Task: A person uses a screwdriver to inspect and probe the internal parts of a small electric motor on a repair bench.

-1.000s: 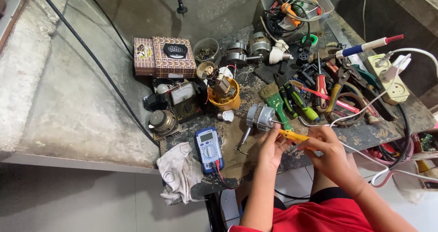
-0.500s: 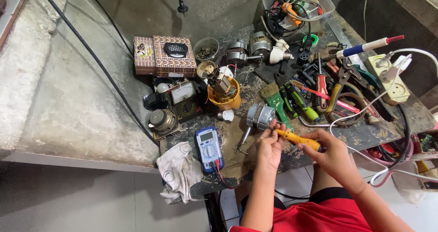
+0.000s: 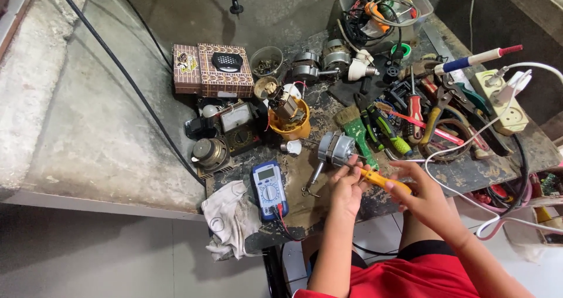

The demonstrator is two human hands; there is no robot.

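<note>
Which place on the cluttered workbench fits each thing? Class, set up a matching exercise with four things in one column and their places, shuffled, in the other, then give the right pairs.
Things:
1. blue digital multimeter with a round dial
2. crumpled white cloth
3. yellow-handled screwdriver
4. clear plastic tub of tangled wires

Places:
A. far right corner of the bench
B. hanging over the near edge, left of the meter
C. held between both hands, tip at the small grey motor
D. lying flat near the front edge, left of the left hand

Pairs: 1-D, 2-B, 3-C, 4-A
</note>
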